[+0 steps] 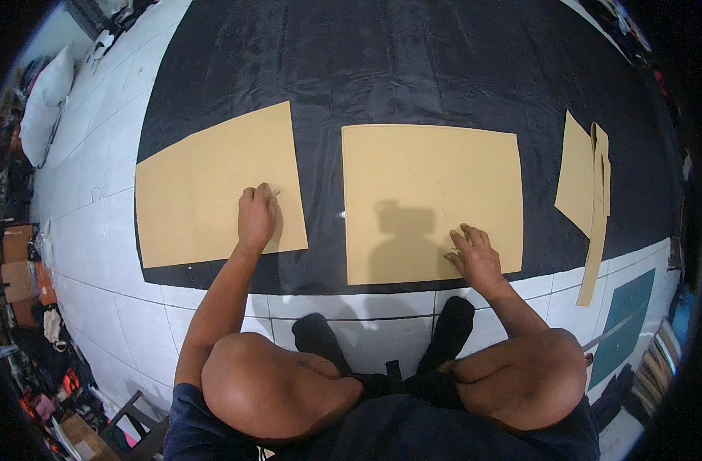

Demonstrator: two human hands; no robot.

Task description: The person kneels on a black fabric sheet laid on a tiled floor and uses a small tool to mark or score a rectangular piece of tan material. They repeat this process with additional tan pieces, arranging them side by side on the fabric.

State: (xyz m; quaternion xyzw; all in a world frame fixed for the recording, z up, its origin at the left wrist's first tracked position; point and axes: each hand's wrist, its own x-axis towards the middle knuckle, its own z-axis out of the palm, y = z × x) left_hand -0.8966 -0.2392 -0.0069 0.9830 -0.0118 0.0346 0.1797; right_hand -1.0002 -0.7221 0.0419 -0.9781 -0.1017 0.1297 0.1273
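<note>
Three plain tan paper pieces [431,200] lie on the plain black cloth [412,69], with white tiled floor [112,230] left of the cloth

white tiled floor [105,253] | black cloth [412,69] spread on it | tan paper pieces [431,200] on cloth

Lay at far right: folded tan sheets [585,180]; beyond, green mat [626,323], white pillow [43,104] far left.
</note>
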